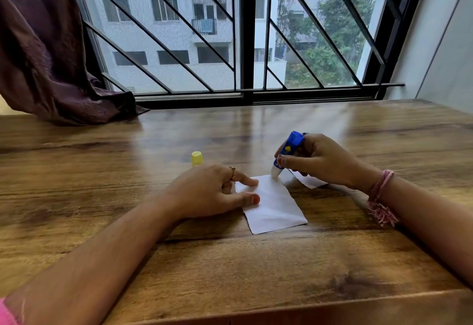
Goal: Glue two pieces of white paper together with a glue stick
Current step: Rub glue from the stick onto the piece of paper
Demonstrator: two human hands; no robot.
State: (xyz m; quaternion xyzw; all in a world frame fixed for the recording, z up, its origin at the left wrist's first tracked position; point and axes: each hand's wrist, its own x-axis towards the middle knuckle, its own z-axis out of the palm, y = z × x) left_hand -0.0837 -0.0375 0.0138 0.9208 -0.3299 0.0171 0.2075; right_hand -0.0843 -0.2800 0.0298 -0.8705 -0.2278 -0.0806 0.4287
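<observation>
A white paper piece (275, 205) lies flat on the wooden table (230, 268). My left hand (212, 191) presses its left edge with straight fingertips. My right hand (317, 162) grips a blue glue stick (289, 150), tilted, with its white tip touching the paper's far corner. A second white paper piece (311, 182) lies to the right, mostly hidden under my right hand. The yellow cap (196, 158) stands upright on the table just beyond my left hand.
A barred window (243, 43) runs along the table's far edge. A purple curtain (51, 68) drapes onto the far left of the table. A wall (445, 43) stands at the right.
</observation>
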